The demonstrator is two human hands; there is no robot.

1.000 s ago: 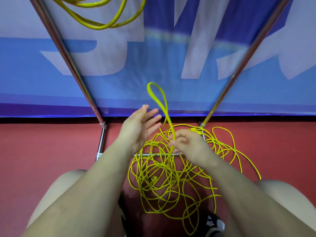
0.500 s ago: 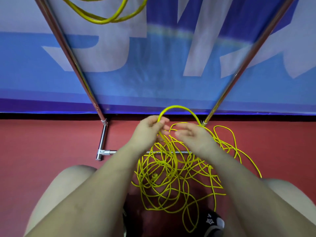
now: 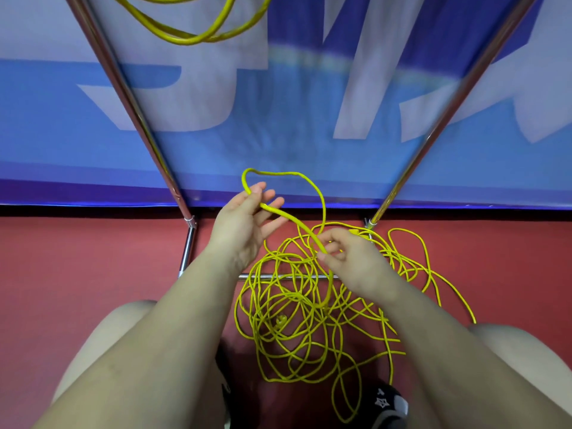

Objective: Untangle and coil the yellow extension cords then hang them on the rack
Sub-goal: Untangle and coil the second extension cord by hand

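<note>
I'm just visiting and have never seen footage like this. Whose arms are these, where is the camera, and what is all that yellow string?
No machine here: these are a person's two bare arms, filmed by a wide-angle camera worn on the head, looking down past the knees. The yellow string is an extension cord, a tangled pile lying on the red floor. The left hand and the right hand have lifted one raised loop out of it; the right hand pinches the cord, and the cord runs across the left hand's thumb and fingers. The shiny poles belong to a metal rack standing before a blue banner. At the top, a coiled cord already hangs.
</note>
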